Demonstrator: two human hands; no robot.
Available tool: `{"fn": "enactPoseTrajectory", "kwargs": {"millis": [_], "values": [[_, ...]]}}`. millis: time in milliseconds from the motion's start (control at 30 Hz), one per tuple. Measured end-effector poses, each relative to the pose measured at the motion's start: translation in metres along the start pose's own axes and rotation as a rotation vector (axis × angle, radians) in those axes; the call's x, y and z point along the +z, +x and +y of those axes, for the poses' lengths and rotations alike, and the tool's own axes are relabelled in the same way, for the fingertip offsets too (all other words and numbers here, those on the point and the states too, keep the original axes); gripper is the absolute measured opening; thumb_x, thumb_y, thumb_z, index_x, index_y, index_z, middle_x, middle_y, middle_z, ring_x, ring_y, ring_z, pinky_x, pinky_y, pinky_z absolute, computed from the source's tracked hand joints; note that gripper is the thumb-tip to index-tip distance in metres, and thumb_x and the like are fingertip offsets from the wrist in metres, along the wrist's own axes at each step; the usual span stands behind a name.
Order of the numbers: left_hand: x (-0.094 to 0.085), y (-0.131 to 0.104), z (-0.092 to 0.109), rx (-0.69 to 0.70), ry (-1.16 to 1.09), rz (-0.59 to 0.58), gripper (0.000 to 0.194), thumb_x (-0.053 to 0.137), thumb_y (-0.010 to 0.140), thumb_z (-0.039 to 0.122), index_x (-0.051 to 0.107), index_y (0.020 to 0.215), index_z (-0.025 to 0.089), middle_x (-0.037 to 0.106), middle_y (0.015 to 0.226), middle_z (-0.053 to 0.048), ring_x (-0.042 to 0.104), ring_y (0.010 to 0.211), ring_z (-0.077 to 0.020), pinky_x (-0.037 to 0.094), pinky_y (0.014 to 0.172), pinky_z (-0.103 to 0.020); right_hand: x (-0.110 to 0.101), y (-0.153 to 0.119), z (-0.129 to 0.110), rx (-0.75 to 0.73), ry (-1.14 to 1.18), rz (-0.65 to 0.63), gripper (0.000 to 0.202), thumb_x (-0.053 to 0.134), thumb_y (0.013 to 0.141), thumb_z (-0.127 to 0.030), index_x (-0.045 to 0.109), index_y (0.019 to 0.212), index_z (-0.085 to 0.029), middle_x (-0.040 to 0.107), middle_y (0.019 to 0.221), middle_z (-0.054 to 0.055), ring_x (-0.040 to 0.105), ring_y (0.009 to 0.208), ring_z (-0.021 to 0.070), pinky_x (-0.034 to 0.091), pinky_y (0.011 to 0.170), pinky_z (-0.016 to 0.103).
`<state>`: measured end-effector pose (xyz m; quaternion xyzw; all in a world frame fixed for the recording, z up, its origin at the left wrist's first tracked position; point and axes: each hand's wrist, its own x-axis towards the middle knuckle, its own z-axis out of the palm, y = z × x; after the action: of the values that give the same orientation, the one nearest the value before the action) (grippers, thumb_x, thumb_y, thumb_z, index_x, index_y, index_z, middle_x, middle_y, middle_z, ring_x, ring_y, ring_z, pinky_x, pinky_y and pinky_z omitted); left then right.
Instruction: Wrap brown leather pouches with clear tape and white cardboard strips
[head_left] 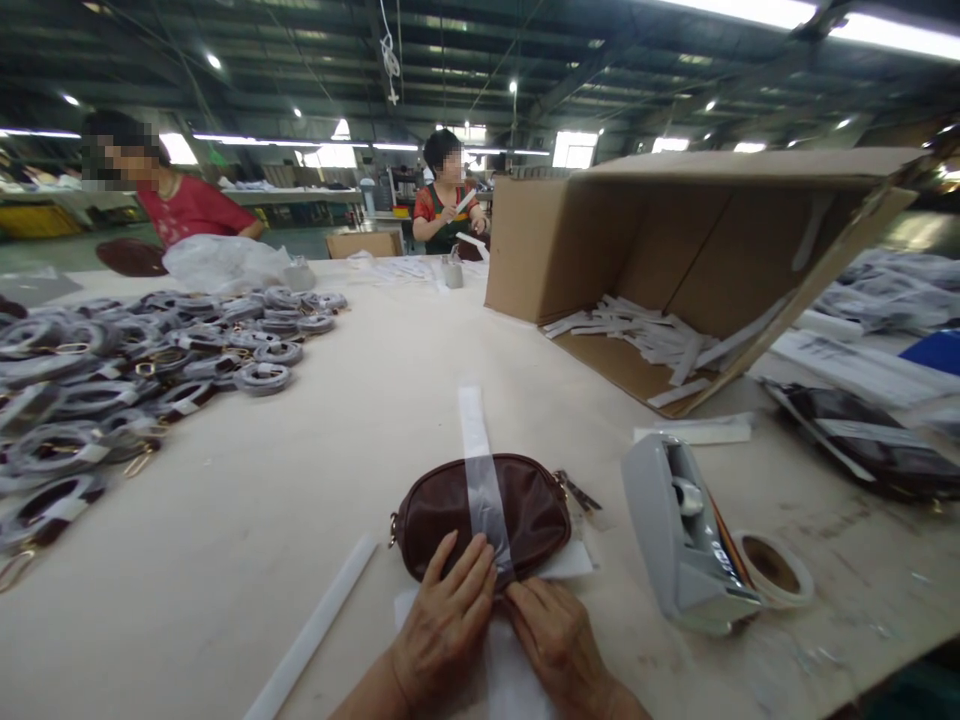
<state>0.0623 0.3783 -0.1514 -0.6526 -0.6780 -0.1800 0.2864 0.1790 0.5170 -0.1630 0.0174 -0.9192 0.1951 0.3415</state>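
Between straps (184, 365) and tape dispenser (654, 530), left fingers (469, 570) lie flat on bag (431, 505); right fingers (527, 602), grip unclear.

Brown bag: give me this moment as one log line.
left hand: on brown bag; right hand: at bag's near edge; pale strip: across bag; tape dispenser: right of bag

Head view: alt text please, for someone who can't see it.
A person's left hand lies on a brown bag with a pale strip across it, the right hand at its near edge. A tape dispenser and open cardboard box are to the right, coiled straps left.
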Motion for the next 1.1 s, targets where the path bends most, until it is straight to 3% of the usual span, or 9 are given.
{"fn": "enactPoseTrajectory", "kwargs": {"millis": [133,233,300,433,667,900,1100], "values": [[0.005,0.001,0.001,-0.063,-0.059,0.114,0.024,0.039,0.088,0.006,0.061,0.098,0.009,0.065,0.111,-0.008,0.043,0.126,-0.0218,0.017,0.116,-0.046,-0.022,-0.01,0.002,0.023,0.149,-0.138,0.024,0.034,0.1,-0.028,0.055,0.097,-0.016,0.06,0.083,0.006,0.055,0.073,0.0179,0.04,0.063,0.028],[0.005,0.002,0.002,-0.085,-0.08,0.129,0.025,0.039,0.088,0.006,0.061,0.098,0.009,0.066,0.11,-0.008,0.045,0.125,-0.0213,0.019,0.115,-0.045,-0.03,-0.019,0.001,0.014,0.156,-0.176,0.035,0.034,0.099,-0.042,0.059,0.09,-0.018,0.059,0.081,0.004,0.053,0.073,0.0178,0.036,0.063,0.029],[0.004,0.003,0.001,-0.086,-0.078,0.124,0.025,0.039,0.088,0.005,0.061,0.098,0.009,0.066,0.11,-0.009,0.045,0.125,-0.0214,0.019,0.115,-0.044,-0.026,-0.025,-0.001,0.046,0.175,-0.168,0.038,0.034,0.099,-0.044,0.059,0.083,-0.02,0.058,0.077,0.002,0.052,0.072,0.0165,0.033,0.063,0.029],[0.003,0.005,0.0,-0.065,-0.053,0.126,0.025,0.039,0.087,0.005,0.061,0.097,0.009,0.066,0.108,-0.01,0.046,0.124,-0.0218,0.021,0.115,-0.045,-0.007,-0.034,-0.002,0.114,0.175,-0.051,0.043,0.031,0.101,-0.039,0.054,0.071,-0.019,0.055,0.07,-0.001,0.048,0.068,0.0157,0.026,0.064,0.03],[0.002,0.007,-0.002,-0.071,-0.054,0.115,0.025,0.04,0.087,0.006,0.061,0.098,0.01,0.067,0.108,-0.009,0.048,0.123,-0.0205,0.022,0.114,-0.043,0.007,-0.034,-0.009,0.114,0.099,0.006,0.035,0.027,0.101,-0.025,0.044,0.072,-0.017,0.048,0.069,0.001,0.042,0.066,0.0174,0.024,0.062,0.031],[0.004,0.012,-0.009,-0.09,-0.094,0.113,0.024,0.041,0.086,0.006,0.062,0.098,0.009,0.066,0.108,-0.009,0.049,0.121,-0.0197,0.021,0.114,-0.04,0.02,-0.033,-0.009,0.037,0.093,-0.145,0.014,0.037,0.093,-0.01,0.043,0.082,-0.017,0.05,0.078,0.005,0.045,0.072,0.0211,0.032,0.065,0.033],[0.011,0.018,-0.013,-0.117,-0.115,0.117,0.025,0.04,0.086,0.006,0.062,0.097,0.011,0.067,0.107,-0.007,0.051,0.119,-0.0187,0.021,0.114,-0.04,0.028,-0.026,-0.011,0.033,0.113,-0.102,0.015,0.036,0.091,-0.008,0.042,0.08,-0.017,0.049,0.075,0.006,0.046,0.07,0.0218,0.034,0.062,0.033]]}}
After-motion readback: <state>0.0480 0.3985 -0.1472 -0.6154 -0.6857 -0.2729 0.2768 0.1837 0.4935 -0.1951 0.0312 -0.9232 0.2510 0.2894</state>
